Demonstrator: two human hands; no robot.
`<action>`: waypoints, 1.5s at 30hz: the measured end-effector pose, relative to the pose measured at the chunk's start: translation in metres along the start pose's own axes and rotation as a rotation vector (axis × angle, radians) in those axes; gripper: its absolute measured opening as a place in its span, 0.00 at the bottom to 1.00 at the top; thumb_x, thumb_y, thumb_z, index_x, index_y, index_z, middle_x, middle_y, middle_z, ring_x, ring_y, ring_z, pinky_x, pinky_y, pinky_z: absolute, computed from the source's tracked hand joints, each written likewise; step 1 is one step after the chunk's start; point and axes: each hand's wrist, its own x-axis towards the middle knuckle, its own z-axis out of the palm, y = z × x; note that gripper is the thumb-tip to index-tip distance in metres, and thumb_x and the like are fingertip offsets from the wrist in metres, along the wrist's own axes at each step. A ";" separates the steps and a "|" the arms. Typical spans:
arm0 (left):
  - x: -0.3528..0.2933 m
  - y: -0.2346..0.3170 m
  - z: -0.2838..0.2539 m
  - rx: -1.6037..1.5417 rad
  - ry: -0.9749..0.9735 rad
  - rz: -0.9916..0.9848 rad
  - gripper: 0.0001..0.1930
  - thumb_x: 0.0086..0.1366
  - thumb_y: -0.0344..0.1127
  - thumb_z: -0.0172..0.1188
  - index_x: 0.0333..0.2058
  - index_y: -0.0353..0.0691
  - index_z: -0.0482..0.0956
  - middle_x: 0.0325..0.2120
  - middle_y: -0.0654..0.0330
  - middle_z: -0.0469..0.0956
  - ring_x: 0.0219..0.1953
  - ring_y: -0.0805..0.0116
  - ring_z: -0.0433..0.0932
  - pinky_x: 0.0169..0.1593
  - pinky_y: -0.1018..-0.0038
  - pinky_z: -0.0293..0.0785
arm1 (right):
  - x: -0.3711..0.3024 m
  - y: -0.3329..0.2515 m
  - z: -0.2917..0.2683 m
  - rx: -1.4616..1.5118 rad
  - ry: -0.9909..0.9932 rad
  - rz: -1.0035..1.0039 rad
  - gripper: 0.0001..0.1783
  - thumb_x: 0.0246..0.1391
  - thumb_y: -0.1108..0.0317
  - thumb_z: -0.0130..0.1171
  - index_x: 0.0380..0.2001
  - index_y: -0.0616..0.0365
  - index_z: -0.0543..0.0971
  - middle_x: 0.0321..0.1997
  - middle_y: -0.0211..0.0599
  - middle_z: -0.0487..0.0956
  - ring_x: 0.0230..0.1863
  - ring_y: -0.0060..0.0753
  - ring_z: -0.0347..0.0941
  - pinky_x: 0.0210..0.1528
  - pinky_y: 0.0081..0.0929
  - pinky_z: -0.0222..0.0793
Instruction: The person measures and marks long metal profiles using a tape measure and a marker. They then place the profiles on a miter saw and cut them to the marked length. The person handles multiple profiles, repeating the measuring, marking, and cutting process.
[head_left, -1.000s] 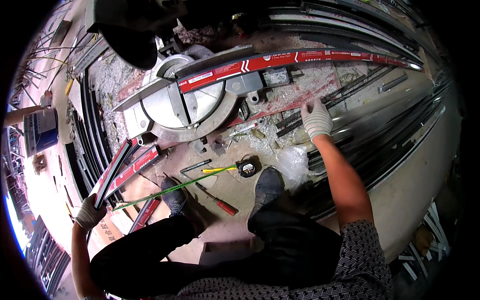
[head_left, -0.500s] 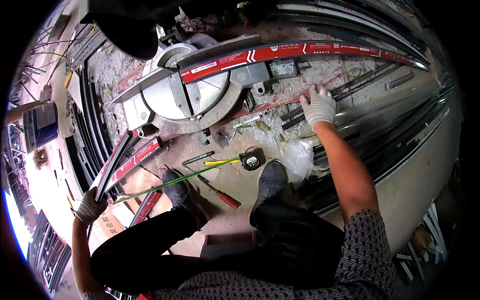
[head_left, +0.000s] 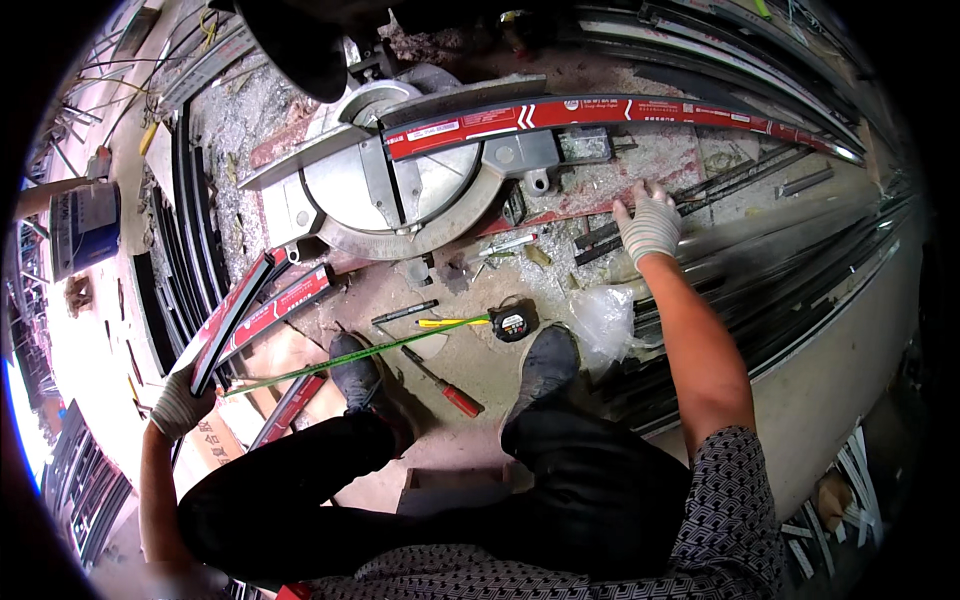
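My gloved left hand point(head_left: 183, 402) is closed around the near end of a short metal profile point(head_left: 236, 315) with a red-filmed face and a black edge. It slants up towards the saw. My gloved right hand point(head_left: 650, 222) is open beside dark thin strips point(head_left: 600, 240), fingers slightly apart, holding nothing. Across the round bed of the mitre saw point(head_left: 345, 185) lies a long red-filmed profile point(head_left: 600, 110), reaching far right. A tape measure point(head_left: 510, 320) sits near my right shoe, its green blade point(head_left: 370, 352) pulled out towards my left hand.
Between my shoes and the saw lie a red-handled screwdriver point(head_left: 455, 395), a yellow pencil-like tool point(head_left: 445, 323), a dark pen point(head_left: 405, 312) and a clear plastic bag point(head_left: 605, 318). Another red profile point(head_left: 285, 308) rests nearby. A person's arm point(head_left: 55, 195) shows by a blue bucket point(head_left: 85, 235).
The short profile in my left hand has turned, so more of its red face shows. The whole view has shifted slightly; my right hand stays near the dark strips.
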 end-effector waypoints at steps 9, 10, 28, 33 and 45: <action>0.005 -0.008 0.001 -0.009 -0.015 -0.025 0.09 0.60 0.30 0.58 0.36 0.32 0.77 0.22 0.60 0.75 0.27 0.75 0.70 0.31 0.67 0.73 | -0.001 0.002 0.003 0.017 0.004 -0.020 0.34 0.58 0.44 0.63 0.62 0.51 0.75 0.67 0.47 0.71 0.63 0.52 0.71 0.62 0.49 0.70; 0.007 -0.015 0.003 -0.003 -0.014 -0.026 0.09 0.60 0.30 0.58 0.36 0.32 0.77 0.22 0.60 0.75 0.27 0.75 0.70 0.32 0.67 0.73 | -0.001 0.002 0.001 0.019 -0.031 -0.009 0.34 0.58 0.44 0.63 0.62 0.51 0.75 0.67 0.47 0.71 0.63 0.52 0.71 0.62 0.49 0.70; 0.006 0.001 -0.003 0.002 -0.003 -0.037 0.10 0.58 0.30 0.64 0.37 0.32 0.78 0.23 0.65 0.75 0.27 0.77 0.69 0.31 0.70 0.73 | -0.005 -0.003 0.002 0.114 0.023 0.054 0.39 0.55 0.47 0.67 0.67 0.51 0.70 0.70 0.44 0.68 0.65 0.53 0.67 0.63 0.51 0.68; 0.008 0.007 -0.002 0.020 0.015 0.019 0.10 0.59 0.32 0.61 0.36 0.32 0.78 0.20 0.60 0.74 0.25 0.75 0.70 0.29 0.66 0.72 | -0.002 0.000 0.004 0.100 0.015 0.077 0.42 0.53 0.49 0.70 0.68 0.51 0.68 0.70 0.45 0.68 0.66 0.53 0.67 0.64 0.50 0.69; 0.012 -0.007 -0.001 0.019 0.006 -0.027 0.10 0.57 0.32 0.63 0.35 0.32 0.78 0.22 0.62 0.75 0.25 0.75 0.70 0.30 0.68 0.73 | 0.000 0.006 0.012 0.134 0.035 0.064 0.45 0.51 0.47 0.71 0.69 0.50 0.67 0.70 0.47 0.67 0.67 0.55 0.65 0.66 0.49 0.67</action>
